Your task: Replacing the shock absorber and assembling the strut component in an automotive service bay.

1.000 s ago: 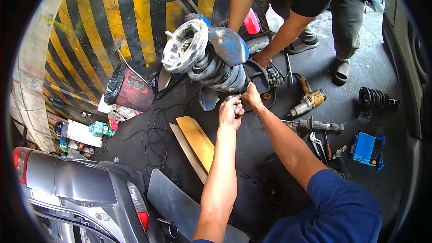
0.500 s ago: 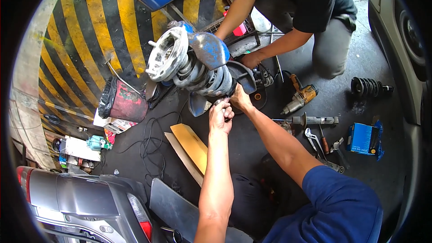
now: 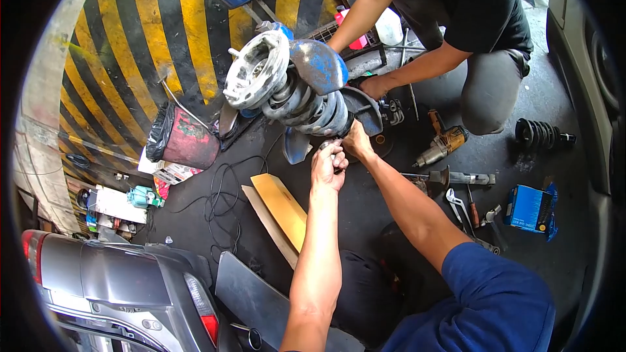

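A shock absorber strut with a coil spring [image 3: 306, 107] lies tilted in a spring compressor with worn blue plates [image 3: 319, 68]. Its round top mount [image 3: 257, 68] faces the upper left. My right hand [image 3: 357, 142] is closed around the strut's lower end, its fingers partly hidden. Just left of it, my left hand [image 3: 328, 166] makes a fist on something dark and metallic, mostly covered by the fingers. Beyond the strut, a co-worker in a black shirt [image 3: 479, 6] crouches with both arms reaching down to the compressor.
At right lie an impact wrench [image 3: 443, 143], a bare shock absorber [image 3: 460, 178], pliers [image 3: 456, 203], a blue box [image 3: 528, 207] and another spring strut [image 3: 541, 133]. Left are a red bucket [image 3: 189, 137], black cable [image 3: 222, 202], cardboard [image 3: 280, 205] and a grey bumper [image 3: 130, 274].
The view has shifted a little, so the strut and co-worker appear farther right and slightly higher. Both my hands stay closed at the strut's lower end.
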The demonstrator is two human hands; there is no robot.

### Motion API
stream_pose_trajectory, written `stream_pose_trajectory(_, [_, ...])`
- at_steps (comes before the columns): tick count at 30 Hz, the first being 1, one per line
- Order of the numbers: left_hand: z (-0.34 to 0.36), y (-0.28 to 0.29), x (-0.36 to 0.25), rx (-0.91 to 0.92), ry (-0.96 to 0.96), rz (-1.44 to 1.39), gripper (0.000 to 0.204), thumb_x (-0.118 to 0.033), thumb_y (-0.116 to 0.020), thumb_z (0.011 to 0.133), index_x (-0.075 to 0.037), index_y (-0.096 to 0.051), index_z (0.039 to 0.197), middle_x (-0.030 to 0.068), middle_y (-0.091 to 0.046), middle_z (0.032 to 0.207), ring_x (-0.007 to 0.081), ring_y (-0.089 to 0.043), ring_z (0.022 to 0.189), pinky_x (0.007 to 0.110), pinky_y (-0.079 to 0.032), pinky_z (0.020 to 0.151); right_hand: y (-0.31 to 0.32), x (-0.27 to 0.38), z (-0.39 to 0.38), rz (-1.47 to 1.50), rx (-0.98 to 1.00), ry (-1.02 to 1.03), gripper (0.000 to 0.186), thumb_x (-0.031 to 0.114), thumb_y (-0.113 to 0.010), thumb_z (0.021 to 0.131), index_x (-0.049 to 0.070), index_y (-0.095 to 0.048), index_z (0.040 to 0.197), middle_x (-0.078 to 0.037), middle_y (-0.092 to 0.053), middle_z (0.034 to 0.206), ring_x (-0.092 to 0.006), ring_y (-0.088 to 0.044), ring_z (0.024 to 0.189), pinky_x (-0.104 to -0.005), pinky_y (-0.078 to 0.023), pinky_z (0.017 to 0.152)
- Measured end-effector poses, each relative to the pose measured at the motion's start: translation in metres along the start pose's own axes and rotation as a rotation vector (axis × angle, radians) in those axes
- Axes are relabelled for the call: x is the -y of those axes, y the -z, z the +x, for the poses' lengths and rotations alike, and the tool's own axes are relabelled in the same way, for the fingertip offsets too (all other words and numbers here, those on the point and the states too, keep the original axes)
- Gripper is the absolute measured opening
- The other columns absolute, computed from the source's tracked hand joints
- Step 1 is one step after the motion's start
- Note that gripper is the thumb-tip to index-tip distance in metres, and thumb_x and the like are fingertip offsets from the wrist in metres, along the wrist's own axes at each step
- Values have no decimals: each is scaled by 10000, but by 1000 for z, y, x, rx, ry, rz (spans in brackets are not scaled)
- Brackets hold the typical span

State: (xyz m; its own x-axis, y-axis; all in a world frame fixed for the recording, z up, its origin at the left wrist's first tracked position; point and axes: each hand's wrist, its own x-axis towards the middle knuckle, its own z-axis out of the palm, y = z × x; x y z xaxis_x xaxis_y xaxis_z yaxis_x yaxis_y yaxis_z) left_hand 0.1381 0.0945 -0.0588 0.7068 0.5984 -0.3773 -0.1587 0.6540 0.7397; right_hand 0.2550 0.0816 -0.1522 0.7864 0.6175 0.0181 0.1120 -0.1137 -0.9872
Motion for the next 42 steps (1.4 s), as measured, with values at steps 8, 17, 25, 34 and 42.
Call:
stream_pose_trajectory(8, [9, -5, 7, 71, 23, -70, 213, 31, -531, 776, -58, -478, 962, -13, -496, 827, 37, -364, 456, 192, -307, 452, 2, -18, 16, -34, -10, -62, 588, 345, -638, 789, 168, -474, 1325, -258, -569, 1221, -435, -544, 1133, -469, -440, 945])
stream_pose_trajectory(17, [-3, 2, 9, 13, -28, -104, 127, 18, -565, 764, -42, -527, 868, -32, -413, 620, 67, -386, 460, 229, -331, 456, 11, 22, -12, -15, 90, 18, 515, 192, -732, 687, 30, -592, 1155, -203, -662, 1067, -341, -639, 1011, -411, -484, 846])
stream_pose_trajectory(25, [0, -13, 11, 42, -19, -83, 181, 22, -547, 759, -40, -498, 921, -26, -445, 719, 51, -370, 469, 211, -315, 473, 19, -22, 5, -169, -43, 179, 699, 285, -690, 739, 7, -423, 1322, -240, -550, 1247, -404, -523, 1160, -408, -418, 985])
stream_pose_trajectory(34, [1, 2, -2, 31, -3, -44, 167, 39, -537, 784, -37, -502, 928, -20, -468, 691, 39, -370, 459, 195, -300, 433, 34, -85, -54, -159, -99, 49, 676, 458, -646, 829, 13, -454, 1300, -282, -422, 1292, -447, -395, 1209, -481, -350, 1020])
stream_pose_trajectory(42, [-2, -14, 13, 50, 37, -38, 166, 37, -544, 783, -44, -503, 921, -29, -446, 678, 42, -366, 461, 189, -305, 430, 125, -171, -85, -384, 422, -276, 443, 389, -632, 826, -12, -680, 1008, -238, -666, 990, -364, -634, 975, -422, -484, 857])
